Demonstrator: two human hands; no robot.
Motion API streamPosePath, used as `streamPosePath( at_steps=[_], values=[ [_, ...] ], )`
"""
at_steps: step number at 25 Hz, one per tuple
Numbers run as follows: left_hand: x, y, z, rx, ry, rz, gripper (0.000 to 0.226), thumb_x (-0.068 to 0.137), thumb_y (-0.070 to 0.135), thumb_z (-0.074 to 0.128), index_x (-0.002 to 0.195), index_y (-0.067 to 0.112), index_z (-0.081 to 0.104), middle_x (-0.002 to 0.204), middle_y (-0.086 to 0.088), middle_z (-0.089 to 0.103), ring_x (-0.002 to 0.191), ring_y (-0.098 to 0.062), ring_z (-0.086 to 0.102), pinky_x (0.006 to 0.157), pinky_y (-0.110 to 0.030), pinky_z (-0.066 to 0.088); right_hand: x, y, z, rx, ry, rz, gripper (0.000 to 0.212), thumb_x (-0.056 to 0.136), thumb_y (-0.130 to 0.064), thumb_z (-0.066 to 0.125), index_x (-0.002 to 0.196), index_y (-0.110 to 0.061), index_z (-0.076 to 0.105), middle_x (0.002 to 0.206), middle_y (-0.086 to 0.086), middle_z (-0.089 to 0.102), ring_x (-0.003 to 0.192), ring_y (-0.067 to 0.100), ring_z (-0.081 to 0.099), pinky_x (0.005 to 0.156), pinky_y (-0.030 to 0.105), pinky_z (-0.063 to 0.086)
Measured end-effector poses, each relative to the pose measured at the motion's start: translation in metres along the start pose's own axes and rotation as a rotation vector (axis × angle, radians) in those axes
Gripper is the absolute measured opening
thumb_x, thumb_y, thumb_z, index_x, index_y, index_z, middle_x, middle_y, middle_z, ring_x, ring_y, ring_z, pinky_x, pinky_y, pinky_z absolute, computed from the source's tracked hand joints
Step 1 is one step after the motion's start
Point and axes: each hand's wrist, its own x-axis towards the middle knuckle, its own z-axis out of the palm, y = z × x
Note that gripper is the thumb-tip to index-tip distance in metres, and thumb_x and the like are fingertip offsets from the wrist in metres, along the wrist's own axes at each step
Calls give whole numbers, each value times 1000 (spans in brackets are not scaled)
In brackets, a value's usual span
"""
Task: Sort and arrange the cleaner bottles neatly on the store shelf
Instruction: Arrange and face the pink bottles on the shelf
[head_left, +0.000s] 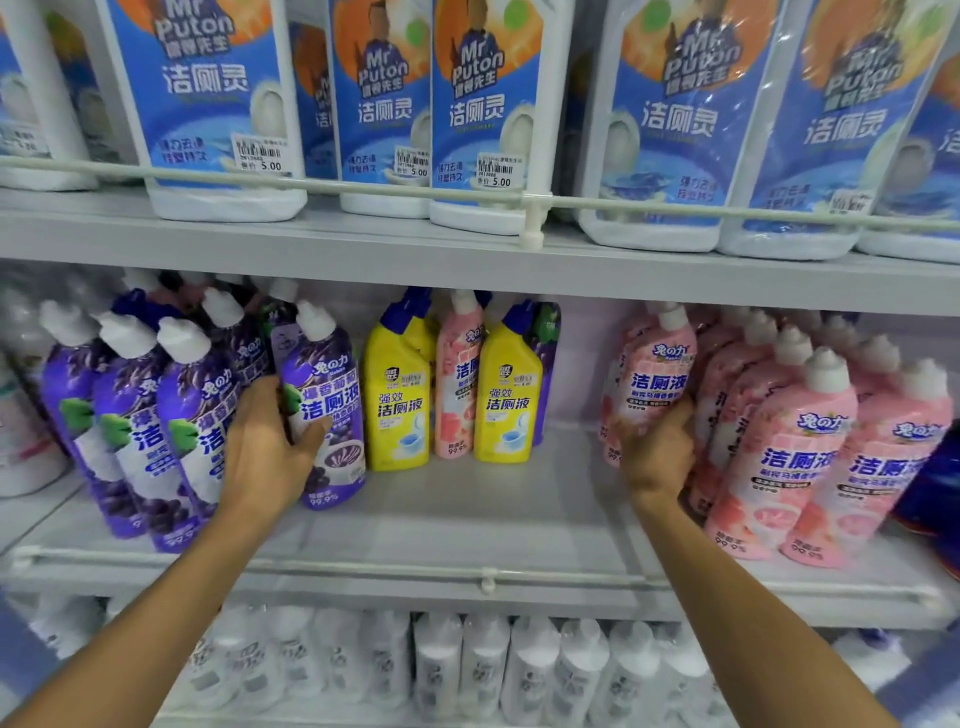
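On the middle shelf (467, 519) my left hand (265, 457) grips a purple cleaner bottle (327, 415) with a white cap, at the right end of a group of purple bottles (150, 426). My right hand (657, 457) holds a pink cleaner bottle (654, 374) at the left end of a pink group (810, 447). Between my hands, further back, stand two yellow bottles (397, 400) (506, 400) with blue caps and a lone pink bottle (457, 384) between them. A purple bottle (545, 358) stands partly hidden behind the right yellow one.
The upper shelf carries large white and blue bottles (483, 114) behind a thin guard rail (530, 200). White bottles (519, 665) fill the shelf below. A low rail (488, 577) runs along the middle shelf's front edge. A dark blue item (935, 488) sits at far right.
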Motion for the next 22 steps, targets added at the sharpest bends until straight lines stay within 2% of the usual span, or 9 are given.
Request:
streamPosePath(
  at_steps=[5, 7, 9, 11, 13, 14, 16, 19, 22],
  values=[
    [-5, 9, -4, 14, 10, 27, 47, 82, 13, 82, 117, 2, 52, 101, -19, 69, 91, -39, 66, 75, -41, 49, -5, 3, -2, 31, 7, -48, 87, 84, -34, 82, 147, -2, 31, 127, 31, 61, 107, 50, 64, 89, 54, 53],
    [-5, 14, -6, 33, -12, 5, 52, 83, 13, 81, 123, -1, 50, 102, -21, 69, 91, -41, 66, 73, -40, 47, -12, 1, -5, 17, 40, -109, 90, 82, -32, 84, 149, -3, 30, 136, 27, 55, 119, 45, 59, 98, 51, 50],
    [-8, 24, -9, 45, -29, -28, 66, 82, 12, 82, 135, 0, 45, 115, -23, 66, 103, -44, 64, 82, -44, 51, -22, -6, -9, 3, 88, -223, 85, 83, -27, 84, 148, -1, 36, 145, 23, 48, 132, 38, 48, 111, 47, 41],
    [-16, 42, -14, 95, 22, -12, 78, 81, 10, 81, 146, 3, 38, 135, -23, 54, 123, -42, 54, 97, -52, 50, -34, -19, -12, 46, 59, -383, 77, 85, -25, 81, 146, -1, 42, 148, 18, 47, 138, 31, 44, 115, 40, 37],
    [-23, 71, -15, 123, 123, 129, 74, 82, 7, 78, 145, 5, 40, 142, -20, 48, 131, -39, 48, 104, -52, 47, -38, -37, -8, 146, -128, -436, 74, 86, -28, 82, 146, -5, 45, 147, 10, 51, 133, 22, 49, 108, 28, 39],
    [-19, 86, -14, 104, 131, 225, 70, 82, 7, 77, 143, 6, 43, 141, -18, 50, 130, -37, 49, 103, -49, 47, -35, -49, -2, 194, -240, -410, 75, 85, -31, 83, 146, -9, 46, 145, 6, 53, 130, 19, 52, 104, 28, 43],
    [2, 105, 1, 38, 7, 327, 69, 82, 10, 78, 143, 7, 46, 137, -15, 54, 126, -33, 50, 102, -42, 45, -27, -68, 14, 263, -419, -368, 75, 83, -35, 84, 146, -13, 49, 142, 2, 57, 125, 17, 57, 99, 35, 52],
    [46, 109, 34, 3, -234, 121, 80, 78, 12, 80, 147, 6, 40, 143, -17, 48, 134, -34, 42, 109, -42, 39, -18, -85, 34, 221, -426, -451, 71, 79, -34, 88, 138, -11, 57, 130, 6, 62, 116, 22, 63, 97, 41, 55],
    [56, 103, 56, 131, -224, 100, 66, 75, 3, 75, 136, -1, 48, 131, -24, 51, 124, -44, 45, 105, -49, 39, -10, -86, 45, 112, -375, -492, 66, 76, -33, 90, 132, -10, 63, 121, 12, 59, 107, 31, 64, 94, 43, 55]
  ],
)
